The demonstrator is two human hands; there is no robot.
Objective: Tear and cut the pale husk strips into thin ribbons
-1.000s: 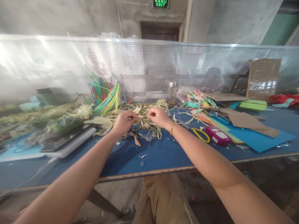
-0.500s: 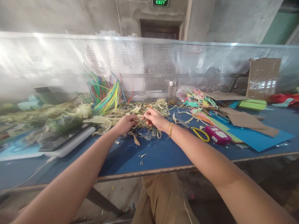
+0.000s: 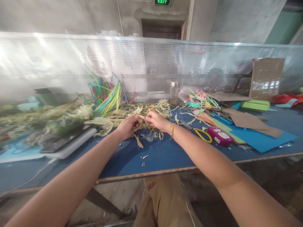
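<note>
My left hand (image 3: 130, 126) and my right hand (image 3: 155, 121) meet over a heap of pale dried husk strips (image 3: 113, 119). The fingers of each are pinched together, almost touching, around a thin husk strip (image 3: 142, 117) that passes between them. Much of that strip is hidden by my fingers. Right below my hands lies a tangle of blue and pale strips (image 3: 149, 135). A small orange piece (image 3: 151, 108) shows just behind my right hand, on the heap.
Colourful thin strips (image 3: 106, 97) stand behind the heap, near a glass bottle (image 3: 174, 92). Yellow-handled scissors (image 3: 203, 135), a magenta box (image 3: 220, 136) and blue card (image 3: 265, 138) lie right. A dark phone-like device (image 3: 63, 143) lies left. A perforated metal screen (image 3: 132, 63) borders the table.
My left hand has turned, its fingers now raised higher against the husk strip. My right hand has barely moved and stays pinched.
</note>
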